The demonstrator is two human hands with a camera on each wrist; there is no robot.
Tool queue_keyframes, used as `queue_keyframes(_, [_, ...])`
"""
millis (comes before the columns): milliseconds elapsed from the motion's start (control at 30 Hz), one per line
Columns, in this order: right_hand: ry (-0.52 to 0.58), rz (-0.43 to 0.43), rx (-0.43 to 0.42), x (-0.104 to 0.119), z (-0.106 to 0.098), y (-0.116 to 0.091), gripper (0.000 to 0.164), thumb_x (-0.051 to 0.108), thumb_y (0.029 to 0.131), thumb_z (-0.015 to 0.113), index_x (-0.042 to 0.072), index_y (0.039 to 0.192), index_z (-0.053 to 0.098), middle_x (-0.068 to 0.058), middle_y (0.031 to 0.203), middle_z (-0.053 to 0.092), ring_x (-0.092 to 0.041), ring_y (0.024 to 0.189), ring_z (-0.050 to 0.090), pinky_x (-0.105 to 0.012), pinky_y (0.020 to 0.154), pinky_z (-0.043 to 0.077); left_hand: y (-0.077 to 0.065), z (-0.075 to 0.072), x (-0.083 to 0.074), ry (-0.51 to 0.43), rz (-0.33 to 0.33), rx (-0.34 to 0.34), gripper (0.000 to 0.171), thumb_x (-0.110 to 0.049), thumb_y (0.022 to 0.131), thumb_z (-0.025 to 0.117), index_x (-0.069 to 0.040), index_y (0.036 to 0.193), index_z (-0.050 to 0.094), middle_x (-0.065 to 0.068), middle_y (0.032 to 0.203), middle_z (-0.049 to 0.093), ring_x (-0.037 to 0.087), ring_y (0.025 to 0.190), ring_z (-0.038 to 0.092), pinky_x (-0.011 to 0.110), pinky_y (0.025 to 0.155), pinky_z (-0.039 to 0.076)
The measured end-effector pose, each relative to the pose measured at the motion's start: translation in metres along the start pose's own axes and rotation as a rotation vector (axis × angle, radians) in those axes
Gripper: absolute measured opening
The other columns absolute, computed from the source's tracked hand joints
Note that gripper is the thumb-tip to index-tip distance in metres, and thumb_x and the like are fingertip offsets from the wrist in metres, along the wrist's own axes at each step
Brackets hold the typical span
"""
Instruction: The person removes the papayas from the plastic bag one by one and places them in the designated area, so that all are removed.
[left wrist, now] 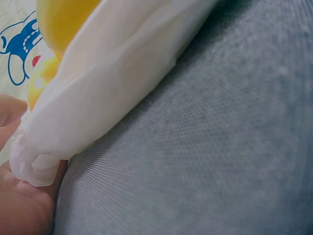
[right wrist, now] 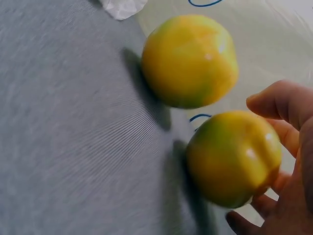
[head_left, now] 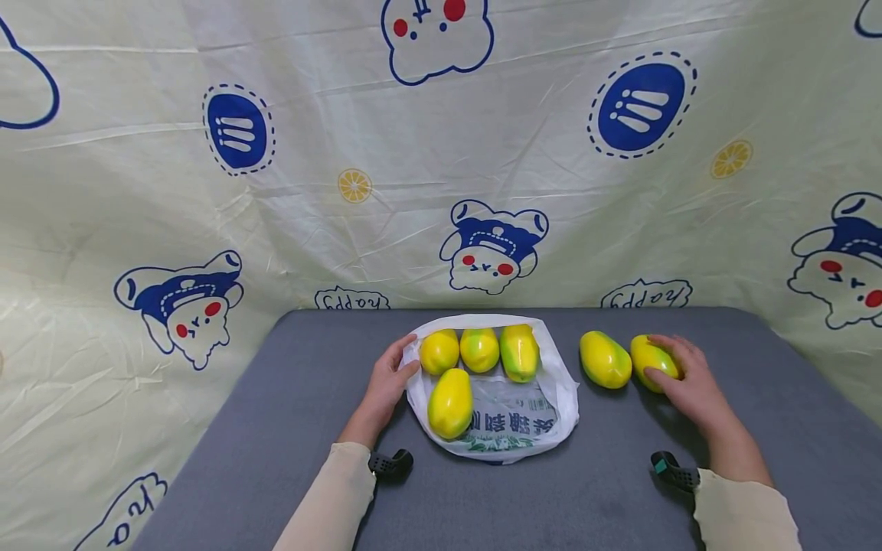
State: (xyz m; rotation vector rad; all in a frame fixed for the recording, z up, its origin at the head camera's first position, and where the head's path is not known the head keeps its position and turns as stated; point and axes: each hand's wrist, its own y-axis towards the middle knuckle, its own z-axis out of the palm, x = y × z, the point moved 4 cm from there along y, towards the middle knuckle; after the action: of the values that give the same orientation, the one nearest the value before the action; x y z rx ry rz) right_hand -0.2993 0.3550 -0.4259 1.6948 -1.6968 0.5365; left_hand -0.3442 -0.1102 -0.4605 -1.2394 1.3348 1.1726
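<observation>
A white plastic bag (head_left: 561,398) lies with its mouth spread wide, several yellow-green papayas inside, one papaya (head_left: 451,404) in front of a row of others. My left hand (head_left: 387,383) holds the bag's left rim; in the left wrist view the white plastic (left wrist: 102,93) runs in between thumb and fingers. To the right of the bag, two papayas are side by side. My right hand (head_left: 692,383) has its thumb and fingers around the outer papaya (right wrist: 230,159). The inner papaya (right wrist: 188,61) sits untouched on the table.
A grey cloth-covered table (head_left: 530,505) bears everything. Behind it hangs a pale printed curtain (head_left: 296,229) with blue cartoon figures, which also drapes down at both sides. Each wrist wears a black strap device (head_left: 391,464).
</observation>
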Motion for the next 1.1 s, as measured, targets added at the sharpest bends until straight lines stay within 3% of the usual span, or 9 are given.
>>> queue_keyframes(133, [-0.053,-0.022,-0.047,0.014,-0.006,0.0,0.059,0.03,0.1,0.054,0.004,0.151,0.036,-0.032,0.163,-0.005,-0.066,0.141,0.0,-0.086,0.101,0.013,0.0,0.0,0.0,0.003,0.0,0.0,0.049,-0.012,0.1,0.057,-0.022,0.147,0.05,0.005,0.161,0.038,0.027,0.152,0.03,0.048,0.125,0.024])
queue_keyframes(367, [-0.047,-0.177,-0.124,0.052,-0.016,-0.002,0.056,0.021,0.098,0.057,0.004,0.149,0.041,-0.025,0.167,-0.003,-0.063,0.145,-0.003,-0.086,0.102,0.007,0.001,0.0,0.001,-0.005,0.006,0.0,0.049,-0.011,0.1,0.058,-0.022,0.147,0.05,0.005,0.161,0.038,0.026,0.152,0.03,0.047,0.125,0.023])
queue_keyframes(533, [0.02,-0.256,-0.177,0.087,-0.021,-0.006,0.056,0.015,0.098,0.058,0.007,0.15,0.04,-0.019,0.168,0.004,-0.056,0.148,0.001,-0.085,0.105,0.007,0.001,0.0,0.0,-0.013,0.012,-0.005,0.048,-0.009,0.099,0.058,-0.02,0.146,0.051,0.006,0.16,0.039,0.026,0.152,0.03,0.048,0.125,0.023])
queue_keyframes(700, [0.115,-0.312,-0.221,0.131,-0.019,-0.014,0.055,0.01,0.097,0.057,0.011,0.15,0.043,-0.015,0.167,0.015,-0.05,0.148,0.016,-0.082,0.107,0.015,0.0,0.001,-0.002,-0.008,0.004,-0.002,0.048,-0.009,0.099,0.057,-0.02,0.146,0.051,0.007,0.161,0.038,0.027,0.152,0.029,0.048,0.126,0.022])
queue_keyframes(867, [0.199,-0.35,-0.197,0.166,-0.008,-0.024,0.054,0.01,0.097,0.058,0.012,0.149,0.045,-0.011,0.166,0.02,-0.044,0.148,0.022,-0.076,0.111,0.021,-0.003,0.0,-0.008,0.0,0.0,0.008,0.049,-0.009,0.1,0.056,-0.016,0.147,0.049,0.009,0.161,0.037,0.029,0.152,0.028,0.05,0.125,0.021])
queue_keyframes(1100, [0.245,-0.354,-0.134,0.196,0.012,-0.032,0.058,0.01,0.094,0.062,0.017,0.149,0.045,-0.008,0.165,0.024,-0.039,0.148,0.026,-0.072,0.11,0.031,-0.001,-0.001,-0.002,0.014,-0.013,-0.006,0.047,-0.013,0.1,0.058,-0.024,0.145,0.051,0.003,0.161,0.038,0.026,0.153,0.028,0.048,0.125,0.022])
